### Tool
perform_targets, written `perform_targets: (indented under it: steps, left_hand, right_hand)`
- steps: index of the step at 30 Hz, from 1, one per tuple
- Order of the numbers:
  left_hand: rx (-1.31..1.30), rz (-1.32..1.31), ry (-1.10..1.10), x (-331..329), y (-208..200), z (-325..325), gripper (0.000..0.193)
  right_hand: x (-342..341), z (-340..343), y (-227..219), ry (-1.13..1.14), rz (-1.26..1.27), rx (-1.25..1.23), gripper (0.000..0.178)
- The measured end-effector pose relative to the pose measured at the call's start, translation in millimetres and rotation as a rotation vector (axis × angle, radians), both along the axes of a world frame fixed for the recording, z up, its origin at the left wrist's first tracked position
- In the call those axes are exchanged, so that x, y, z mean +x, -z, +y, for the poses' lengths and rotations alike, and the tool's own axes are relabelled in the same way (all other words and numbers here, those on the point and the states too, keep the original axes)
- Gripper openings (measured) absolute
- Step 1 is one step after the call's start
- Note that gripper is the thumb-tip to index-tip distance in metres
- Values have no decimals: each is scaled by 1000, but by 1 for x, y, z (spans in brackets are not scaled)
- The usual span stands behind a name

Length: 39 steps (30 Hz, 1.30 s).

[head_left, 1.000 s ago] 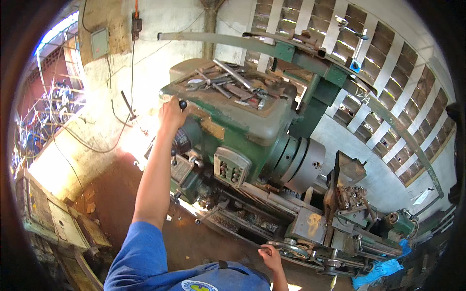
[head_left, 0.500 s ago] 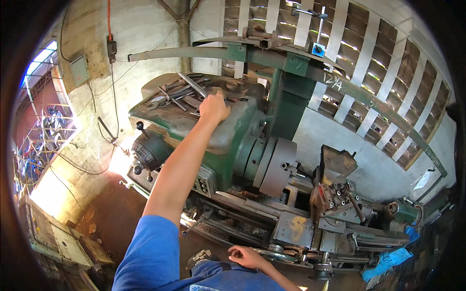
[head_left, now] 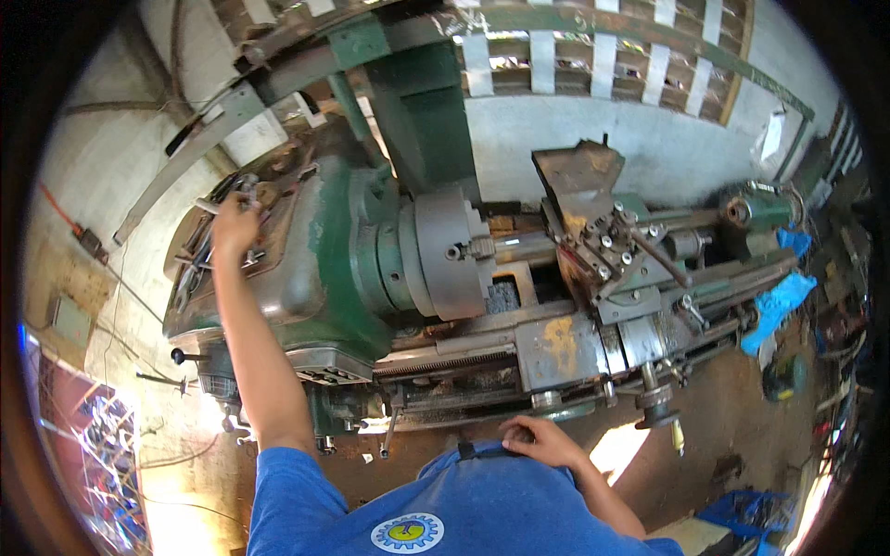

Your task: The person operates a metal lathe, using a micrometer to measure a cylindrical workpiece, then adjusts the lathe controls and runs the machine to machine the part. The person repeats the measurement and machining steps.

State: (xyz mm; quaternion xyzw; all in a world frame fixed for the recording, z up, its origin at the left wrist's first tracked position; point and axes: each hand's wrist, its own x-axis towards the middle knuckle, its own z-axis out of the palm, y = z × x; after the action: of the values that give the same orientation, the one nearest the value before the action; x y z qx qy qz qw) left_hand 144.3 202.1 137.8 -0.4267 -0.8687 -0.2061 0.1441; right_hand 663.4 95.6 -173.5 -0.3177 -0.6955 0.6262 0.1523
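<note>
My left arm stretches over the headstock (head_left: 306, 250) of a green metal lathe. Its top carries a pile of hand tools (head_left: 190, 269), and my left hand (head_left: 237, 227) is down at this pile. The fingers are closed round a shiny metal rod (head_left: 208, 206); its bare end sticks out to the left, the rest is hidden. My right hand (head_left: 542, 441) hangs in front of my blue shirt near the waist, fingers loosely bent, nothing visible in it. Right of the headstock is the large chuck (head_left: 450, 255), with a round metal bar (head_left: 524, 246) beside its jaws.
The tool post (head_left: 616, 243) with its long handle stands right of the chuck, above the carriage (head_left: 556, 352). Farther right is the tailstock (head_left: 760, 211). A light blue cloth (head_left: 779, 310) hangs at the bed's right end. A long overhead beam (head_left: 575, 20) crosses behind the lathe.
My view has swung right and down, so the lathe sits farther left and higher. My left hand stays over the tools with the rod; my right hand remains near my waist.
</note>
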Motion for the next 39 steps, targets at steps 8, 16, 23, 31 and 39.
perform_targets:
  steps: [8, 16, 23, 31, 39]
  left_hand:
    - [392, -1188, 1067, 171, 29, -42, 33]
    - [-266, -1694, 1131, 265, 138, -24, 43]
    - [-287, -864, 1264, 258, 133, -3, 44]
    - [49, -42, 709, 246, 94, 124, 48]
    - [-248, -173, 495, 236, 120, 155, 54]
  right_hand:
    - [-61, 50, -108, 242, 589, -166, 48]
    - [-69, 79, -108, 343, 849, -393, 47]
    - [-83, 81, -74, 565, 924, -511, 25]
    - [-94, 166, -46, 844, 613, -328, 16]
    - [-112, 241, -23, 930, 545, -200, 11]
